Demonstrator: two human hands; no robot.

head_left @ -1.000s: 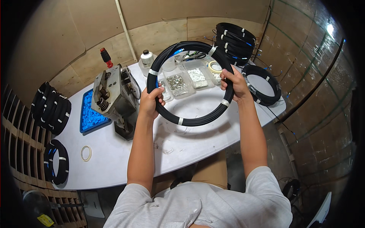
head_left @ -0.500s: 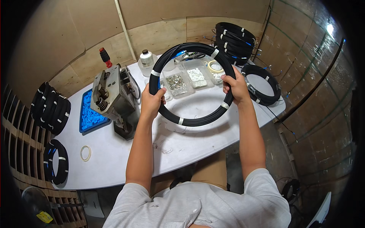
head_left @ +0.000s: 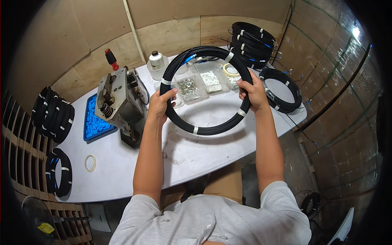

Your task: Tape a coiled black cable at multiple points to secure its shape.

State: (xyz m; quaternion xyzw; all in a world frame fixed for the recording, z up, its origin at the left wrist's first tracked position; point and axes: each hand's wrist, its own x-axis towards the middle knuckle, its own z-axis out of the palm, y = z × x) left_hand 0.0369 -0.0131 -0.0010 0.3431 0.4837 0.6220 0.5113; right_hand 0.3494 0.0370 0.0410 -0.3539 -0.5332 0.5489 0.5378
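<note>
Between my hands a black cable coil (head_left: 220,128) is raised above the table and tilted toward me. White tape bands hold its turns together in several places, and a blue connector (head_left: 188,59) shows at its upper left. My left hand (head_left: 158,107) grips the coil's left side, thumb over the front. On the opposite side, my right hand (head_left: 256,94) is closed round it. Through the ring I see a clear tray of small metal parts (head_left: 190,89) and another of small white pieces (head_left: 210,81).
A metal press (head_left: 122,98) stands left of the coil, beside a blue tray of blue pieces (head_left: 87,138). Stacked cable coils (head_left: 253,45) rise at the back right; more coils (head_left: 53,114) sit at the left edge. A tape roll (head_left: 90,163) lies near the front left.
My left hand has shifted its hold slightly on the coil's left side, its thumb now higher. The coil stays almost in place; the view has moved a little.
</note>
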